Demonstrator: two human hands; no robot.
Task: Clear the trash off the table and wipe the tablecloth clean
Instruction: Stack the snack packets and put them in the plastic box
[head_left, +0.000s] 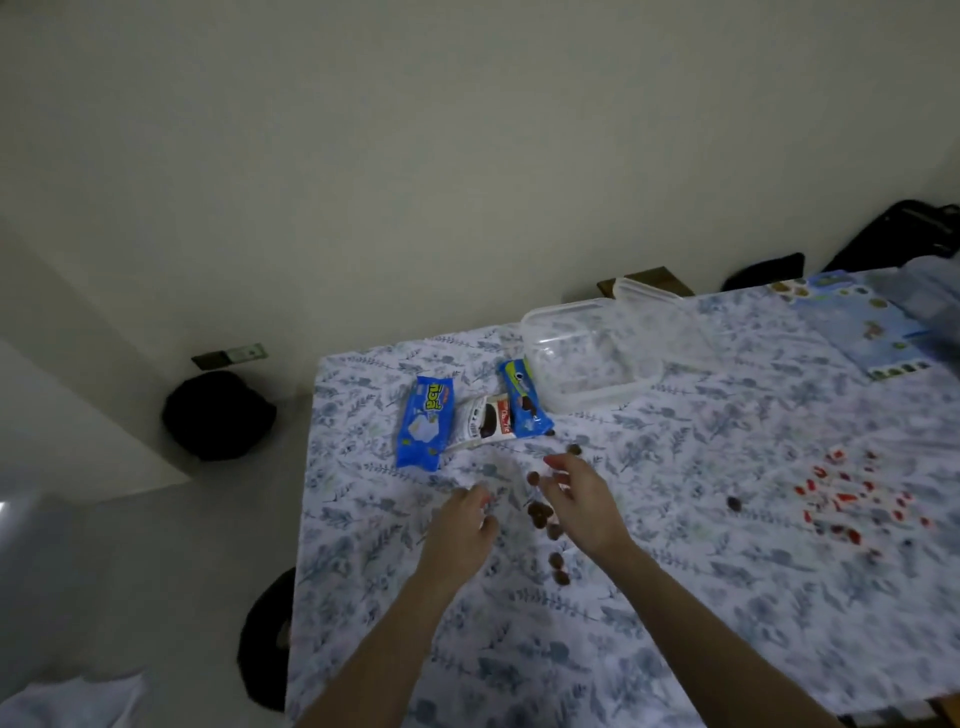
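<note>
A white tablecloth (675, 597) with a blue leaf print covers the table. Several small brown crumbs (540, 512) lie scattered at its middle left. My left hand (462, 525) hovers just left of them, fingers curled and apart, holding nothing that I can see. My right hand (582, 499) reaches over the crumbs with fingers spread. Beyond the hands lie three snack wrappers: a blue one (425, 422), a white one (483, 420) and another blue one (523, 399). Several red and white scraps (852, 493) are strewn at the right.
A clear plastic container (587, 353) with its lid (660, 306) behind stands at the far edge. A blue printed sheet (862, 322) lies far right. A black bin bag (218, 415) sits on the floor to the left; a dark stool (267, 639) stands by the table's left edge.
</note>
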